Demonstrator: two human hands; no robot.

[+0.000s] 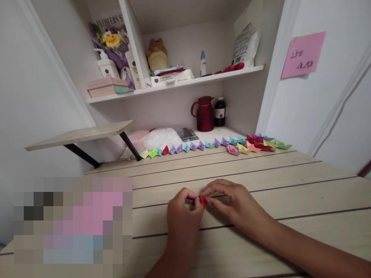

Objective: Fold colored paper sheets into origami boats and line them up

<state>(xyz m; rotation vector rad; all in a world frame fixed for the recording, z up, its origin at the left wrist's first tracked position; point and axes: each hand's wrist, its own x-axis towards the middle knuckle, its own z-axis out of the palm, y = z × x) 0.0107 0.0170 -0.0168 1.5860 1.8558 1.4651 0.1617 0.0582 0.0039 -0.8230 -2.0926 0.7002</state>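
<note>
A small piece of folded red paper [203, 201] is between my two hands, just above the slatted wooden table [278, 251]. My left hand [185, 210] pinches it between thumb and fingers from the left. From the other side, the thumb and fingertips of my right hand [236, 199] close on its right edge. Much of the paper is covered by fingers, so its exact folded shape is hard to make out. Beyond the hands, a row of small folded paper boats [201, 145] in several colours runs along the table's back, with more boats [253, 146] bunched at its right end.
A pixelated patch [72, 220] hides the table's left part. A small raised wooden shelf [81, 133] on black legs stands at the back left. Behind the boats are a red jug [205, 114], a dark bottle [220, 112] and a white plastic bag [162, 138].
</note>
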